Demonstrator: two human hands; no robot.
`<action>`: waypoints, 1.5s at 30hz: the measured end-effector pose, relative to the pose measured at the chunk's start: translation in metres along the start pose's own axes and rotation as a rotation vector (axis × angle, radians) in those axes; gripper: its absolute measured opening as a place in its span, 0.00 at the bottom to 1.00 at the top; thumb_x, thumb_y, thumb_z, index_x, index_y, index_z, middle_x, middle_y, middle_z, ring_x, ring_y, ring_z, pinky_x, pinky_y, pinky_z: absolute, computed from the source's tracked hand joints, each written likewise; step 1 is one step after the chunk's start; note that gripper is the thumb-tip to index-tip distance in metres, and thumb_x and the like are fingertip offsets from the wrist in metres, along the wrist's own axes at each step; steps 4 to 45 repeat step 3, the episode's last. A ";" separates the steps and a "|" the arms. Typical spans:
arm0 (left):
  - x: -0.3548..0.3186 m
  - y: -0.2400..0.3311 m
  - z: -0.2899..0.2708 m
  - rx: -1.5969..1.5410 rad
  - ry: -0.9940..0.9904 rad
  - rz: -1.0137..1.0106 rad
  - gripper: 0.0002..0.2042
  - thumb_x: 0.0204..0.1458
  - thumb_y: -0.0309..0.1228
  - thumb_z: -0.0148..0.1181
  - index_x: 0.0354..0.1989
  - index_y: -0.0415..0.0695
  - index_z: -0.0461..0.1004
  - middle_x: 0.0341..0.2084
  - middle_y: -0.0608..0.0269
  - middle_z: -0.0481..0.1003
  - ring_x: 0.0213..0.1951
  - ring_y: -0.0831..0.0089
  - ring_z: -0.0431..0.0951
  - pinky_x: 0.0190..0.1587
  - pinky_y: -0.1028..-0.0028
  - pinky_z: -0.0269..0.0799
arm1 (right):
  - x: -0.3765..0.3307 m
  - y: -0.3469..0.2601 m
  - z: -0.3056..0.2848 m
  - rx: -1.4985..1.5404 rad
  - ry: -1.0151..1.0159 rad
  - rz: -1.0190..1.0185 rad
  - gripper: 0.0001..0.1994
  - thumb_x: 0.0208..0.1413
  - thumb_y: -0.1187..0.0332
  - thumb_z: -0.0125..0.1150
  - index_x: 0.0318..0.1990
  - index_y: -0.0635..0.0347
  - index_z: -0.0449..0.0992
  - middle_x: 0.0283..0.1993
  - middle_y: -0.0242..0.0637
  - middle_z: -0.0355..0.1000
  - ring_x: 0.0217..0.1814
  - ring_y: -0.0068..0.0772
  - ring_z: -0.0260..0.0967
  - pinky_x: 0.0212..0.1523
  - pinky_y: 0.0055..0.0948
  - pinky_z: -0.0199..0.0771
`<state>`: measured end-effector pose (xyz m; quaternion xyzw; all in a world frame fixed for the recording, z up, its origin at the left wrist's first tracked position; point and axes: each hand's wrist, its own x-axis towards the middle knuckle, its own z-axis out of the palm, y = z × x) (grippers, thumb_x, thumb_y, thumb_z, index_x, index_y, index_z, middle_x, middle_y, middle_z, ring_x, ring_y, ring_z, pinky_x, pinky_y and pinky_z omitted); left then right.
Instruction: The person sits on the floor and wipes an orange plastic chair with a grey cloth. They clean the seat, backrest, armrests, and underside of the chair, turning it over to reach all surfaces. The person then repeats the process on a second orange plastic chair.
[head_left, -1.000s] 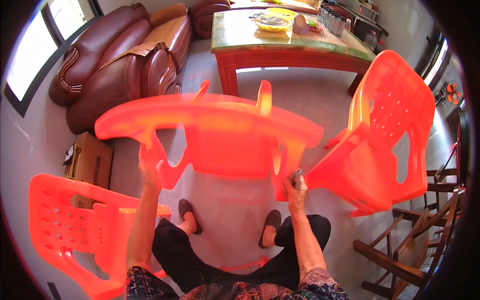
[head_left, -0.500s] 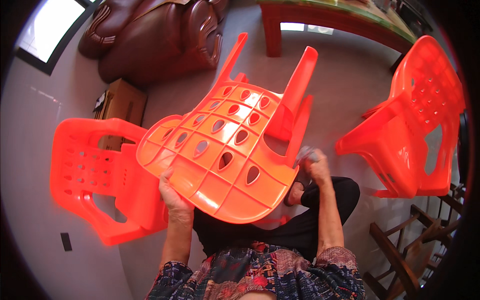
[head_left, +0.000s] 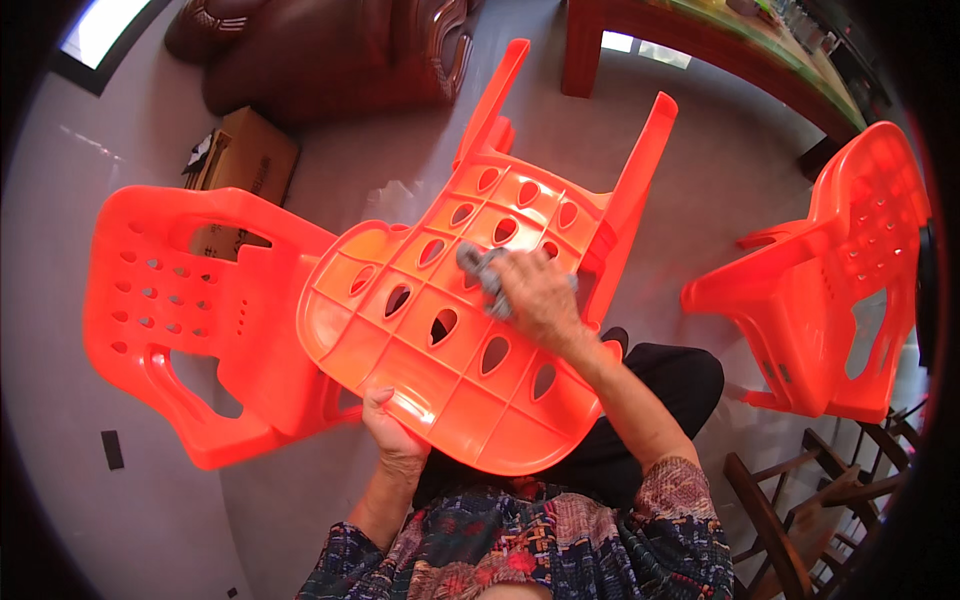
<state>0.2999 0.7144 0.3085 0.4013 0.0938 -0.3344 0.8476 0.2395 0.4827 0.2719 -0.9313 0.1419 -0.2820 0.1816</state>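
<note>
An orange-red plastic chair [head_left: 420, 375] lies tipped in front of me, the ribbed back side of its backrest facing up, with drop-shaped holes through it. Its legs point away from me. My left hand [head_left: 392, 430] grips the near left rim of the backrest, thumb on top and fingers underneath, mostly hidden. On the middle of the ribbed face, my right hand [head_left: 540, 295] presses a bunched grey cloth [head_left: 484, 275], its fingers closed round it.
A second orange-red chair [head_left: 270, 330] stands close on the left, a third [head_left: 800, 280] on the right. Behind are a cardboard box [head_left: 255, 160], a brown leather sofa [head_left: 330, 70] and a table [head_left: 720, 45]. Dark wooden furniture [head_left: 790, 520] stands at the lower right.
My right hand has moved with the cloth from the chair's right side up onto the middle of the backrest. The chair and my left hand have shifted slightly rightward in view.
</note>
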 end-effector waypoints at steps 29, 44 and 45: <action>0.000 -0.007 -0.018 0.016 0.002 0.071 0.26 0.44 0.34 0.46 0.54 0.40 0.63 0.51 0.53 0.70 0.53 0.54 0.70 0.58 0.59 0.64 | 0.005 0.047 0.030 -0.148 0.046 0.103 0.25 0.39 0.62 0.67 0.48 0.56 0.69 0.45 0.39 0.68 0.46 0.44 0.66 0.43 0.43 0.67; 0.000 -0.007 -0.018 0.016 0.002 0.071 0.26 0.44 0.34 0.46 0.54 0.40 0.63 0.51 0.53 0.70 0.53 0.54 0.70 0.58 0.59 0.64 | 0.005 0.047 0.030 -0.148 0.046 0.103 0.25 0.39 0.62 0.67 0.48 0.56 0.69 0.45 0.39 0.68 0.46 0.44 0.66 0.43 0.43 0.67; 0.000 -0.007 -0.018 0.016 0.002 0.071 0.26 0.44 0.34 0.46 0.54 0.40 0.63 0.51 0.53 0.70 0.53 0.54 0.70 0.58 0.59 0.64 | 0.005 0.047 0.030 -0.148 0.046 0.103 0.25 0.39 0.62 0.67 0.48 0.56 0.69 0.45 0.39 0.68 0.46 0.44 0.66 0.43 0.43 0.67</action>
